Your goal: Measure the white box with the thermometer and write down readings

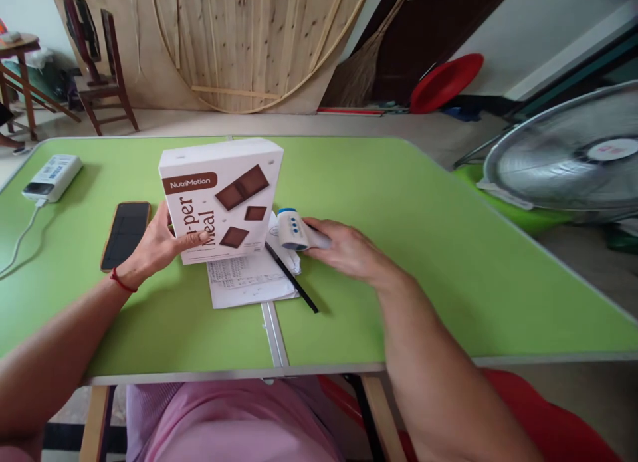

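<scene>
My left hand (167,239) grips the lower left side of a white box (224,203), its thumb across the front. The box stands tilted and carries a brown NutriMotion label and pictures of chocolate-coloured squares. In my right hand (343,246) is a white and grey infrared thermometer (294,231) with blue buttons, its fingers closed round the handle. The thermometer's head points left, close to the box's right edge. Under and before the box lie papers with handwriting (244,286). A black pen (294,279) rests slanting across them onto the table.
Left of the box, a phone (127,232) in an orange case lies on the green table (423,302). A white power bank (53,177) with a cable (27,239) sits at the far left. A large fan (568,149) stands beyond the right edge.
</scene>
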Available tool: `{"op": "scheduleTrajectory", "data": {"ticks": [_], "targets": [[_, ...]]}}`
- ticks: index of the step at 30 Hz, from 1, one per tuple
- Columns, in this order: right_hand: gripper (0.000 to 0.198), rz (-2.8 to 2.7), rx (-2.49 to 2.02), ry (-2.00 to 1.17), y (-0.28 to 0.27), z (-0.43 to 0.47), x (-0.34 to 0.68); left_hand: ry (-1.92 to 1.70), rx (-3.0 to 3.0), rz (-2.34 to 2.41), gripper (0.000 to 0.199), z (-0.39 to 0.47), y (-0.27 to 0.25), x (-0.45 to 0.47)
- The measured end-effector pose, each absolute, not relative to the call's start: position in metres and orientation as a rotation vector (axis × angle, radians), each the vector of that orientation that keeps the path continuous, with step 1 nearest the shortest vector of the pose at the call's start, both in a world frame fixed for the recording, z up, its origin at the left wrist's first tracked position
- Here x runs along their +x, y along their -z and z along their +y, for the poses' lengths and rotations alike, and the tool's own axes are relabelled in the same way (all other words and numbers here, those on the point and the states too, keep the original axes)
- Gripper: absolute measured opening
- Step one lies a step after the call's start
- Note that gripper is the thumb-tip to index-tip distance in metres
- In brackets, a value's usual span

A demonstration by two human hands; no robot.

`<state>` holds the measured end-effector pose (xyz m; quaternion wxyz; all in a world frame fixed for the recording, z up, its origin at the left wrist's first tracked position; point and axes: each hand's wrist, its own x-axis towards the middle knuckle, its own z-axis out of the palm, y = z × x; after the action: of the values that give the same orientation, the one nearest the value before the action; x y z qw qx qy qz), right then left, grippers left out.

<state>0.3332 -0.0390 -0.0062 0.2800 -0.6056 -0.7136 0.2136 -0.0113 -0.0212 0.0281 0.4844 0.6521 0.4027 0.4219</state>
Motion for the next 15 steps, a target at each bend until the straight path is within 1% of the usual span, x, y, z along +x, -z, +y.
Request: {"op": "scheduleTrajectory", "data": {"ticks": [3, 7, 11, 13, 15], "targets": [[0.041, -2.039, -1.579, -0.468, 0.018, -0.039, 0.332, -1.117, 1.607, 1.003, 0.067, -0.018, -0.027, -0.012], [0.04, -2.13, -1.582, -0.361, 0.019, -0.041, 0.334, -1.207, 1.709, 1.037, 0.073, -0.007, -0.016, -0.015], [0.047, -2.243, -1.535, -0.133, 0.012, -0.046, 0.334, -1.181, 1.759, 1.038, 0.074, 0.002, -0.004, -0.019], [0.04, -2.211, -1.483, -0.014, 0.007, -0.051, 0.329, -1.165, 1.835, 1.073, 0.066, 0.003, 0.0, -0.02], [0.025, -2.171, -1.423, -0.038, 0.002, -0.059, 0.321, -1.173, 1.948, 1.103, 0.06, 0.002, 0.0, -0.021]]}}
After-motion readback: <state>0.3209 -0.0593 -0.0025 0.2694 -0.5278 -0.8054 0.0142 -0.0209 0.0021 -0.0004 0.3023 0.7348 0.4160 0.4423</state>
